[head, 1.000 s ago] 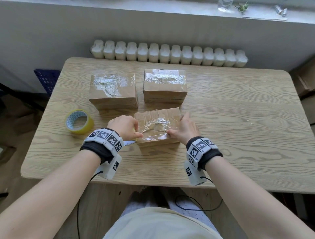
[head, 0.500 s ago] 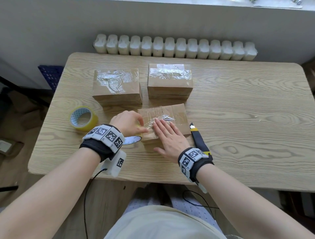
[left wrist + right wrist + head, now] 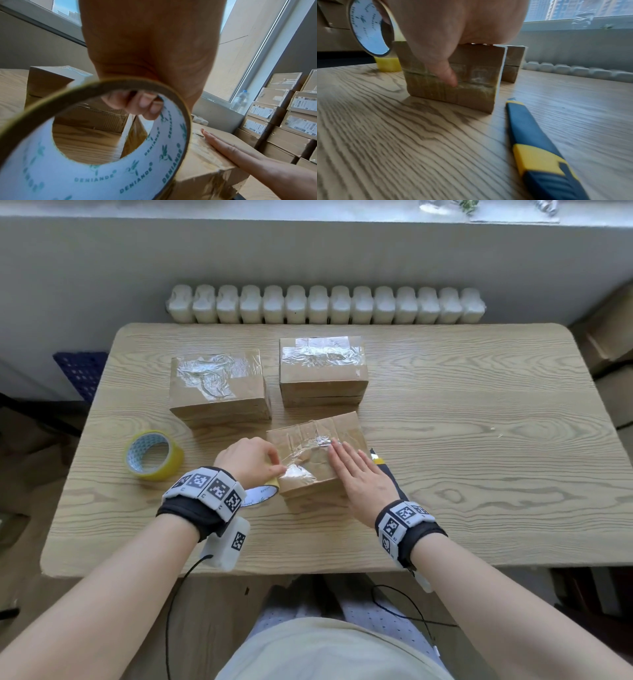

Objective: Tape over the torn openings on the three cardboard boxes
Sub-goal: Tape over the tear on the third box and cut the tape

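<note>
One tape roll (image 3: 96,169) ("DENIANDE")

Wood-grain table (image 3: 479,474) with rounded corners, set against a grey wall. White ribbed radiator (image 3: 325,304) behind the far edge. Blue perforated crate (image 3: 80,371) on the floor at far left. Utility knife (image 3: 537,146), blue body with yellow slider, flat on the table, tip pointing away. Clear plastic bottle (image 3: 239,100) on the windowsill. Stacked labelled cartons (image 3: 283,121) along the right wall. Black cables (image 3: 404,607) hanging below the near table edge.
</note>
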Motion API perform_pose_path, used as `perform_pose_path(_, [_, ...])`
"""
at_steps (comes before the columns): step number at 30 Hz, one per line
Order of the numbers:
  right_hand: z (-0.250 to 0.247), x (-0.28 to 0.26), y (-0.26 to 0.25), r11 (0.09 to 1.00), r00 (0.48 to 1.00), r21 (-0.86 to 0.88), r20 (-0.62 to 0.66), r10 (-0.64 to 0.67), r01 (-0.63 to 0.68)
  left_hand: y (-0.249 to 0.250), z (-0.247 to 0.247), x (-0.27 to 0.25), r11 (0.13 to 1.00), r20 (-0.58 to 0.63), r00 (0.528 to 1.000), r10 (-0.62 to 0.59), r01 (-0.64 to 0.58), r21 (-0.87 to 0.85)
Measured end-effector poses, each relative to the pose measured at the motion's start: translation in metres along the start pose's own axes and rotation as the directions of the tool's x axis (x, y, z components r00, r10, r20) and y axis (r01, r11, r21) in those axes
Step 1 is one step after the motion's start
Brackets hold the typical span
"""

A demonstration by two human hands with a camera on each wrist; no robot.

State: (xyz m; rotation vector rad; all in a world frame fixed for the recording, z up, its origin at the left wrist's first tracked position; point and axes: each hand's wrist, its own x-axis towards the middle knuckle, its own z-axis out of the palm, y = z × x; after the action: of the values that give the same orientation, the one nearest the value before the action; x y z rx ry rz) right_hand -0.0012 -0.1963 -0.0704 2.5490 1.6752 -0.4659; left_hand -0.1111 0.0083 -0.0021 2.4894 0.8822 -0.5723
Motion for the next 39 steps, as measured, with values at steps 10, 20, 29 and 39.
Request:
perform_pose_path(10, [0.028,-0.005,0.048,0.803,0.826,0.206,0.058,0.561,-0.559,-0.001,-0.001,0.001,1.0,-0.008,1.0,0.016,-0.016,0.004])
perform_pose_path(20, [0.033,0.009,0.057,0.717,0.76,0.253,0.236,0.605,-0.649,0.0,0.001,-0.001,1.0,-0.028,1.0,0.005,-0.005,-0.008])
perform_pose_path(29, [-0.03,-0.006,0.07,0.621,0.762,0.493,0.146,0.631,-0.609,0.003,0.003,-0.004,1.0,-0.081,0.997,0.008,-0.007,0.011])
perform_pose_path(39, [-0.073,-0.002,0.006,0.038,0.908,0.915,0.393,0.147,-0.402,0.003,0.007,-0.007,1.0,-0.099,0.995,0.004,-0.002,0.014])
